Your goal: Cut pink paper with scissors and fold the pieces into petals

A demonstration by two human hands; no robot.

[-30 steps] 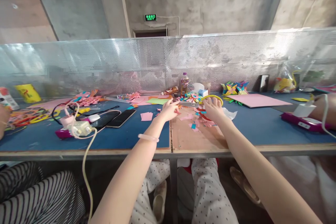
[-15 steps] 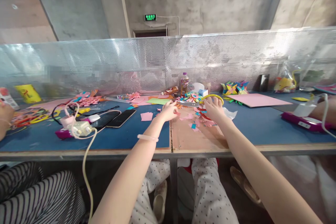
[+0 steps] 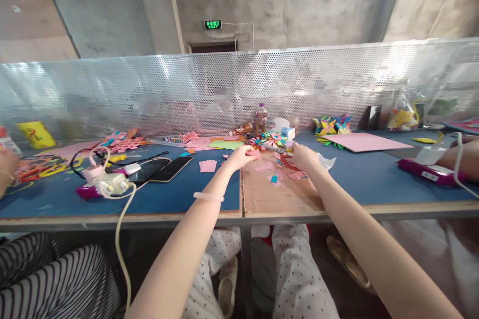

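My left hand [image 3: 244,156] is closed in a pinch on a small pink paper piece [image 3: 256,153], above the seam between the blue and bare wooden parts of the tabletop. To its right, my right hand [image 3: 304,157] is curled round a pair of scissors, whose metal blades [image 3: 275,148] point left towards the paper. The fingers mostly hide the handles. An orange-red loop [image 3: 286,163] lies under the right hand; I cannot tell what it belongs to. Pink paper scraps [image 3: 277,179] are scattered below. A multicoloured paper flower [image 3: 275,139] sits just behind the blades.
Behind the hands stand a purple-capped bottle [image 3: 261,118] and a perforated metal screen [image 3: 209,89]. Phones [image 3: 172,168] and a corded power strip [image 3: 112,184] lie left. Pink sheets [image 3: 366,141] lie right. Other people's hands [image 3: 8,164] show at both sides.
The scissors' yellow handle, seen above my right hand before, is now mostly out of sight as that hand has turned and closed. My left hand has shifted slightly, bringing the pink paper piece into clearer view.
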